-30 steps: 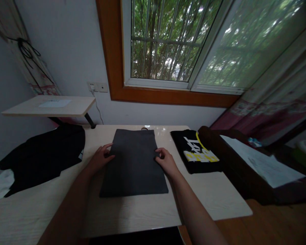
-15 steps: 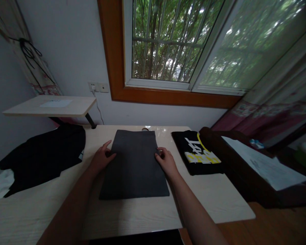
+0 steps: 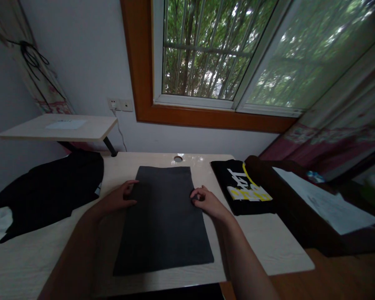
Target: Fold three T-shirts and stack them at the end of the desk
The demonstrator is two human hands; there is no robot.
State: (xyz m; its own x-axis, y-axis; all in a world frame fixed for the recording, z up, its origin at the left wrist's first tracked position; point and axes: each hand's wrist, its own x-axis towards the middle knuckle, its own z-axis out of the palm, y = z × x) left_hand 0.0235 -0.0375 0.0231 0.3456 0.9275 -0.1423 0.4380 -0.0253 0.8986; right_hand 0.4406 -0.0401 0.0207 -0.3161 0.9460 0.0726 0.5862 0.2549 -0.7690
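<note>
Where the gray rectangle (image 3: 165, 221) is lying: flat on the pale desk (image 3: 281, 246), in the lower middle of the frame, its lower edge just above the desk's near edge; whether cloth or board, I cannot tell.
Left hand (image 3: 120, 196): reaching in from the lower left and resting beside the rectangle's left edge; its grip is standing apart, thumb and forefinger spreading along that edge with their tips meeting it.
Right hand (image 3: 211, 204): reaching in from the lower right, its fingers curling at the opposite edge; thumb and forefinger are sitting near each other, but whether this grip is clamping the edge, I cannot tell.
Desk hole (image 3: 178, 158): showing just above the rectangle's top edge.
Folded black garment (image 3: 221, 171): lying right of center, displaying white and yellow print.
Black cloth (image 3: 50, 183): spreading across the left of the frame, a white piece (image 3: 1, 227) poking out at its lower left end.
Raised shelf (image 3: 25, 129): standing above that cloth, carrying a sheet of paper (image 3: 65, 124).
Dark brown furniture (image 3: 284, 208): standing at the right, a pale sheet (image 3: 328, 202) lying over it.
Window (image 3: 212, 50): filling the upper right, greenery showing behind bars.
</note>
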